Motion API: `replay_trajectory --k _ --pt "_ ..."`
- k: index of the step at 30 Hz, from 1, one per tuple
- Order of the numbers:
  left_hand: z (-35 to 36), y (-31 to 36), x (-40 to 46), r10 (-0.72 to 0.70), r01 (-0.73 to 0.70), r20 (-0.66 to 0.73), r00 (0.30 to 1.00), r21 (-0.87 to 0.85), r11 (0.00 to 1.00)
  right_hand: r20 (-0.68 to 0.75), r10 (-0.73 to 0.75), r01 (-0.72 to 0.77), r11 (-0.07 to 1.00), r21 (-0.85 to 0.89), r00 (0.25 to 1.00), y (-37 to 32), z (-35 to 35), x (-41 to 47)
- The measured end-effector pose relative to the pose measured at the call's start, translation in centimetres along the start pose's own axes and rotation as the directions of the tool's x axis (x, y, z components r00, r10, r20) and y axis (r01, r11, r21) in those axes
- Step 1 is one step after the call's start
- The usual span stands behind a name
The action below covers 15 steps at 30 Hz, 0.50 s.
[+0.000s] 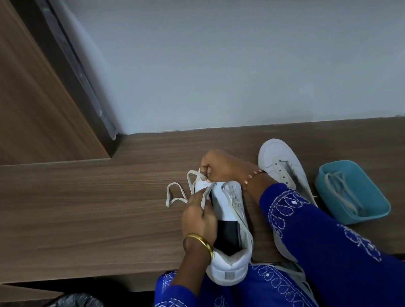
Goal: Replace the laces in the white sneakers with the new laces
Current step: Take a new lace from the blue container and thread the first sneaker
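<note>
No brand mark or writing can be read on anything here. Your left hand (pixel 198 220) pinches one end of the lace (pixel 176 193), whose loop lies on the worktop (pixel 73 213) just left of the shoe. The near sneaker (pixel 231 231) lies lengthwise, toe toward the far edge, heel overhanging the near edge. Your right hand (pixel 220 165) pinches the lace's other end above the toe. The second sneaker (pixel 281 164) lies parallel beside it, toe far. Toward the right edge, a blue tub (pixel 352 190) holds more laces (pixel 341 189).
</note>
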<state>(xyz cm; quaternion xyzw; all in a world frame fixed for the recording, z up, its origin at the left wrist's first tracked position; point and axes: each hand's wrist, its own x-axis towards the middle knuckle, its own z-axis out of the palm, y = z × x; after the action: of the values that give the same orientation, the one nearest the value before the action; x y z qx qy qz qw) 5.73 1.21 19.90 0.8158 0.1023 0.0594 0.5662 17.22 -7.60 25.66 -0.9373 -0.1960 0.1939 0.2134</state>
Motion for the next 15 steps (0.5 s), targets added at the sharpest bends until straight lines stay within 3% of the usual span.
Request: replay_trajectory --k 5,8,10,12,15 --pt "0.1 -0.2 0.1 -0.014 0.013 -0.027 1.000 -0.037 0.999 -0.090 -0.020 0.023 0.999 0.031 0.996 -0.1 0.3 -0.9" --pt "0.1 -0.5 0.1 -0.038 0.034 -0.038 0.999 -0.105 0.994 -0.223 0.046 0.012 0.969 0.248 0.974 0.0 0.1 -2.4" --pt "0.1 -0.6 0.1 -0.041 0.036 -0.039 0.998 -0.127 0.991 -0.375 0.135 -0.003 0.943 0.332 0.917 0.2 -0.1 -3.5" --pt "0.1 -0.6 0.1 -0.052 0.046 -0.036 0.998 -0.145 0.988 -0.453 0.178 -0.050 0.958 0.281 0.874 0.4 0.1 -4.4" --pt "0.2 -0.6 0.1 -0.074 0.066 -0.033 0.997 -0.185 0.980 -0.383 0.185 -0.135 0.979 0.153 0.905 0.5 1.4 -4.9"
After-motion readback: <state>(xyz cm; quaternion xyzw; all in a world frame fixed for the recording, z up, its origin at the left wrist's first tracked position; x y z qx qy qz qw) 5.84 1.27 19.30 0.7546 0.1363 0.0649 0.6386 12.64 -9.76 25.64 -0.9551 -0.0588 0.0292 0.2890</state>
